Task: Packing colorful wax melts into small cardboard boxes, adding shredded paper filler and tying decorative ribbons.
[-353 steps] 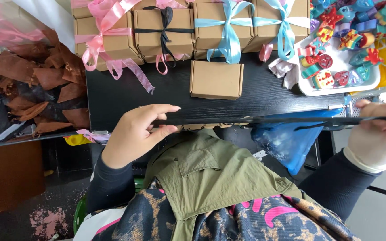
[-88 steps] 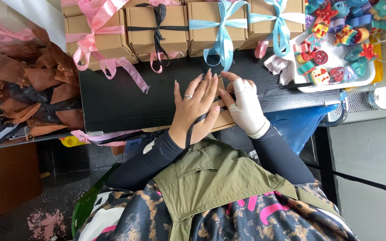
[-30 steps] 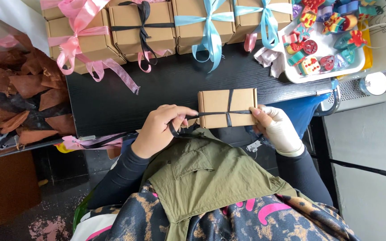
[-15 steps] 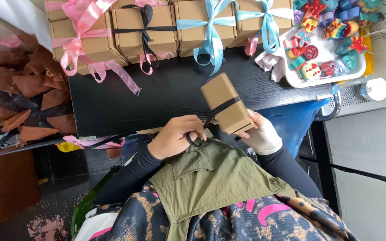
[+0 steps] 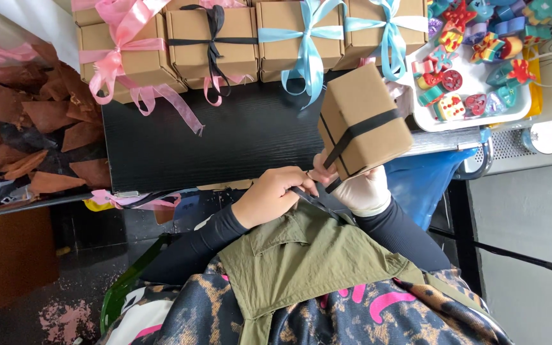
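Your gloved right hand (image 5: pixel 364 189) grips the kraft box (image 5: pixel 364 121), tilted above the black table's (image 5: pixel 225 147) near edge. Your left hand (image 5: pixel 273 198) pinches its black ribbon (image 5: pixel 352 134). White tray (image 5: pixel 480 121), far right, holds colourful ornaments (image 5: pixel 474 45).

Single head-worn view, looking steeply down over the wearer's chest, close above the black desk (image 5: pixel 225 137), frame seemingly rotated

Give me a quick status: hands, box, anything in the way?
Left hand pinching black ribbon. Right hand holding tilted box. Nothing blocking.
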